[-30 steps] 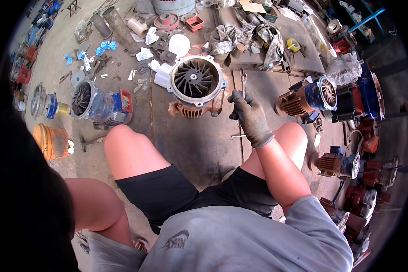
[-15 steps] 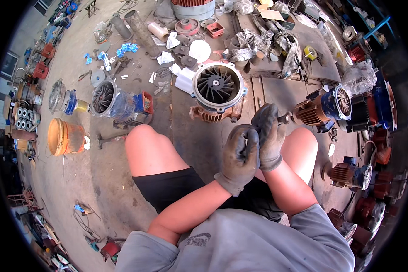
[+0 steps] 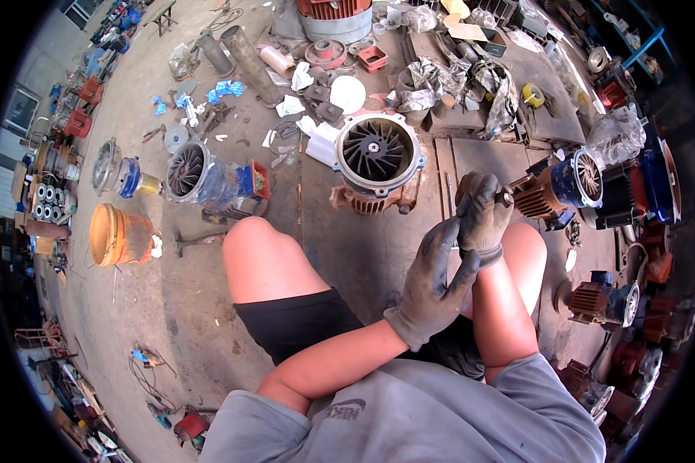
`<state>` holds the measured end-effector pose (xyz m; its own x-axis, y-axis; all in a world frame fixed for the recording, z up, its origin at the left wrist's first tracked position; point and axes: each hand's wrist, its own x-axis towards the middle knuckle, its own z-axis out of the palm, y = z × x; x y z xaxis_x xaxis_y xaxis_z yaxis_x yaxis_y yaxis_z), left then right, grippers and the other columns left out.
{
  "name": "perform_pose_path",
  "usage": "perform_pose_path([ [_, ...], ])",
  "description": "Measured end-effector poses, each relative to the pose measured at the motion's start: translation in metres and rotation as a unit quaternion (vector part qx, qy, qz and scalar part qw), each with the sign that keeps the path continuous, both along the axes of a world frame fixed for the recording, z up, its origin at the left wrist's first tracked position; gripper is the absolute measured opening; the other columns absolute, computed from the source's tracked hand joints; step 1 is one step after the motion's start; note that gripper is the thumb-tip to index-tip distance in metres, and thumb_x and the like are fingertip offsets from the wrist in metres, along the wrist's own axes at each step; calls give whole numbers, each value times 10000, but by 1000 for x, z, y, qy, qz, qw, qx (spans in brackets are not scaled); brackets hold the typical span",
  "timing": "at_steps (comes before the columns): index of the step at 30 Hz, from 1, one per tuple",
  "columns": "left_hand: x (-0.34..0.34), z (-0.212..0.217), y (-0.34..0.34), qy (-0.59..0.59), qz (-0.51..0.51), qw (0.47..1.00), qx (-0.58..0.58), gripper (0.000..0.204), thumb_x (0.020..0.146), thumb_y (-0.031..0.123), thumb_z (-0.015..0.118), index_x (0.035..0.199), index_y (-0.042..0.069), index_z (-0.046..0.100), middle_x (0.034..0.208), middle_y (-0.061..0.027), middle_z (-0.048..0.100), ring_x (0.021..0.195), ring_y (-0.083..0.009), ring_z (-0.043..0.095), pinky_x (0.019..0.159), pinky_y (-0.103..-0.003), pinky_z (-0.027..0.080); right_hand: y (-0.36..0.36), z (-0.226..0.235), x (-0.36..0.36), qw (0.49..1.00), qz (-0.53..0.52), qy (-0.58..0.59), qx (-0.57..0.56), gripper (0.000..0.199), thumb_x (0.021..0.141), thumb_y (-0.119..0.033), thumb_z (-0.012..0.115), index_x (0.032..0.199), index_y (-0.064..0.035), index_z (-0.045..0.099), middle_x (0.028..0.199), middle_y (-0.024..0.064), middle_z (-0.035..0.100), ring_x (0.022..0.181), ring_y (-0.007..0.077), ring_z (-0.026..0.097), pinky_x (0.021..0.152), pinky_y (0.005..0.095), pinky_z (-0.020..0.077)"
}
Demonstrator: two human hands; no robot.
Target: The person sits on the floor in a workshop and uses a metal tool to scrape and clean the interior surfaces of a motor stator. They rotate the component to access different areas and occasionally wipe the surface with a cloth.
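Both my hands wear grey work gloves with dark, dirty palms and fingers. My left hand (image 3: 434,287) is open beside my right wrist, its fingers stretched and thumb apart. Above my right thigh, my right hand (image 3: 483,217) is closed round a metal tool, whose rounded end (image 3: 505,197) sticks out on the right; the rest is hidden in the fist. In front of me stands a motor (image 3: 377,154) with a pale round flange, a black bladed fan in its mouth and a rusty finned body.
Rusty finned motors with bladed ends (image 3: 560,185) lie at right. A blue-grey motor (image 3: 208,176), an orange bucket (image 3: 121,234) and a hammer (image 3: 198,241) are at left. Crumpled plastic sheeting (image 3: 440,77), pipes (image 3: 247,63) and a red square part (image 3: 372,59) lie farther off.
My left hand has opened from its curled grip and slid down toward my right wrist. My right hand, still closed, has shifted slightly right with the tool. The view has moved a little.
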<state>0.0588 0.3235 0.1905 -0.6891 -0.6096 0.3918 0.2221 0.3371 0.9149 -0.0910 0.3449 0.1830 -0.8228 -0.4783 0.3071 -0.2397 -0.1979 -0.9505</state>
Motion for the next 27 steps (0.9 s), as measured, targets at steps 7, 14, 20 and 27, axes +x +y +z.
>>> perform_pose_path([
  [7,9,15,-19,-31,-18,982,183,416,1173,255,596,1483,-18,651,1381,-217,733,1293,-314,712,1109,-393,535,-6,2,-9,997,-47,-57,27,584,1106,-516,704,757,-63,587,662,-25,547,597,86,489,559,285,376],
  [14,-7,-15,-19,-80,95,977,176,362,1167,237,600,1358,-62,672,1199,-206,759,1121,-290,731,1050,-399,539,-22,-23,48,989,-90,-117,-3,539,1153,-531,605,922,-44,591,775,4,570,668,92,475,590,307,405],
  [20,-23,0,-3,-99,1,995,-7,693,1178,435,536,1677,-20,383,1587,-328,500,1457,-490,514,1232,-516,411,-15,-13,-2,981,-92,-153,77,629,1139,-558,617,761,-57,568,674,-38,530,627,91,457,571,311,385],
  [27,-21,33,-10,-71,-132,984,97,703,1190,506,463,1686,12,407,1601,-273,555,1445,-447,580,1239,-516,437,1,-10,-38,985,-135,-110,2,608,1118,-578,648,759,-90,590,665,-28,536,600,87,462,551,297,356],
])
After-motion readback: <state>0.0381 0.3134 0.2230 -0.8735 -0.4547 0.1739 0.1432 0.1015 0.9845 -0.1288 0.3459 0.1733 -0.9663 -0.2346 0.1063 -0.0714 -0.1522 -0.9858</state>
